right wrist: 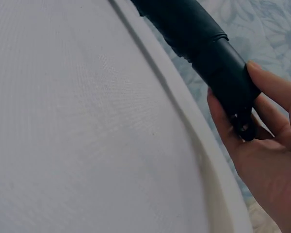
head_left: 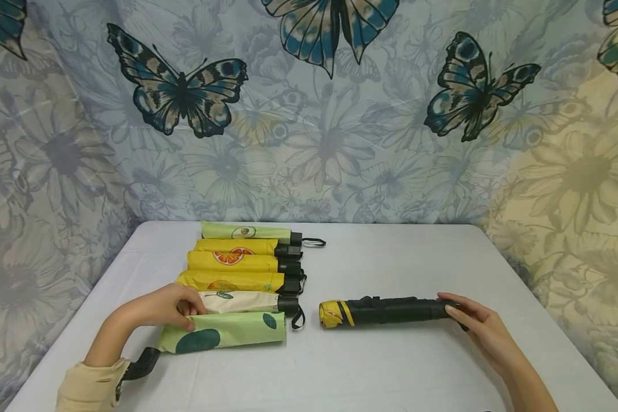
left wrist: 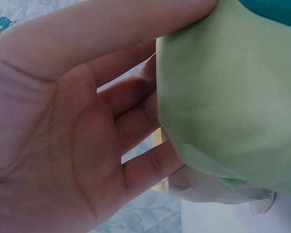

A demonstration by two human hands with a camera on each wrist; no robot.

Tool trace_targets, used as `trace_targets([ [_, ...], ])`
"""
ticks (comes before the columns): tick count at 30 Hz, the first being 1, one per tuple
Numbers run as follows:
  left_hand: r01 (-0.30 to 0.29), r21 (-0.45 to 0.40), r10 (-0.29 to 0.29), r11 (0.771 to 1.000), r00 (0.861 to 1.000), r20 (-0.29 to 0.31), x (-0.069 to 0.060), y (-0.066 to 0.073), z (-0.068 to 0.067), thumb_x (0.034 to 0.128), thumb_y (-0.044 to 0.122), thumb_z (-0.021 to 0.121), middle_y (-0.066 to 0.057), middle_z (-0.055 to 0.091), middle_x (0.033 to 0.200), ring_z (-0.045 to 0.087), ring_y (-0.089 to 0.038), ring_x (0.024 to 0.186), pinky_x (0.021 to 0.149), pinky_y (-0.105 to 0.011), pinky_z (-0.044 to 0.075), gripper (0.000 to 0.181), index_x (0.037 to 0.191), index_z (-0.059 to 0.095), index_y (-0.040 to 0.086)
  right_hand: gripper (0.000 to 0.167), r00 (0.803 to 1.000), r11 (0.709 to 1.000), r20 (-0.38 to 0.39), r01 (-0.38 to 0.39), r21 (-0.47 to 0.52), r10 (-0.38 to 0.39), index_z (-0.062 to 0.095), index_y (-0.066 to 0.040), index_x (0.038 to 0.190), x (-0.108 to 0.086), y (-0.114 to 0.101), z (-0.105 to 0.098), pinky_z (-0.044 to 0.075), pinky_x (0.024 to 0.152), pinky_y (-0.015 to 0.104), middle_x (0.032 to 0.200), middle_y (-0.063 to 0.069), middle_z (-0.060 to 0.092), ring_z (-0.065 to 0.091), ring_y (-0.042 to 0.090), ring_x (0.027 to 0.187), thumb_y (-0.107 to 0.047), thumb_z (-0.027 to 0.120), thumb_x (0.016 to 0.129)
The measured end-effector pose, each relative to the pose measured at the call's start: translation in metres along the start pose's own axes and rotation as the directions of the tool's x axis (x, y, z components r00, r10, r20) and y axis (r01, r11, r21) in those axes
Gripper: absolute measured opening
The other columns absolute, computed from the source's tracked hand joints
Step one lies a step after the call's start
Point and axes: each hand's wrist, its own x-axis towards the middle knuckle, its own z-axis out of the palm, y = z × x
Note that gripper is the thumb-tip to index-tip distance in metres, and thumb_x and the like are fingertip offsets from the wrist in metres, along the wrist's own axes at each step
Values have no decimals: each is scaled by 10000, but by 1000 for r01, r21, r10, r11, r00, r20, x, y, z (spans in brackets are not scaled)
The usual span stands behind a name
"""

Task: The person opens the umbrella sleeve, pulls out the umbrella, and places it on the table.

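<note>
My left hand (head_left: 167, 309) grips the left part of a folded light green umbrella (head_left: 237, 335) with dark green leaf prints. In the left wrist view the thumb lies on the near side of its green cover (left wrist: 223, 107), the other fingers behind it. Right behind it lies a folded cream umbrella (head_left: 242, 302) with a black handle. On the right, my right hand (head_left: 486, 329) holds the handle end of a folded black umbrella (head_left: 391, 311) whose other end is yellow. Thumb and fingers close around that black handle (right wrist: 228, 73) in the right wrist view.
Behind the cream umbrella lie several folded umbrellas side by side, three yellow ones, among them one with an orange-slice print (head_left: 237, 260), and a green avocado-print umbrella (head_left: 247, 230) at the back. All rest on a white table (head_left: 371, 372). A butterfly-print cloth (head_left: 329, 154) hangs around it.
</note>
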Motion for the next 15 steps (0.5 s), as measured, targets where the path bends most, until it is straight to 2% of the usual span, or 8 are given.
trace_targets([
  [5,0,3,0,1000,1000,-2,0,0,0,770,128,806,6,650,883,527,13,742,633,-210,510,232,985,735,76,457,1000,999,12,-6,-33,7,429,-33,1460,1,4,0,462,879,51,1287,-297,537,483,-184,1155,-171,496,1029],
  [12,-3,-1,3,1000,1000,-2,0,-1,0,773,135,805,-2,655,892,531,14,745,636,-208,513,234,990,737,76,445,996,975,-2,88,-203,-90,452,19,1426,4,14,1,411,892,-1,1286,-308,563,447,-228,1175,-146,513,1018],
  [15,-2,-1,2,1000,1000,-1,0,-1,0,774,135,805,-4,656,891,531,14,744,636,-208,513,235,990,736,74,448,995,969,2,98,-225,-100,459,22,1421,5,15,2,397,901,-14,1309,-261,581,427,-241,1185,-158,522,1015],
])
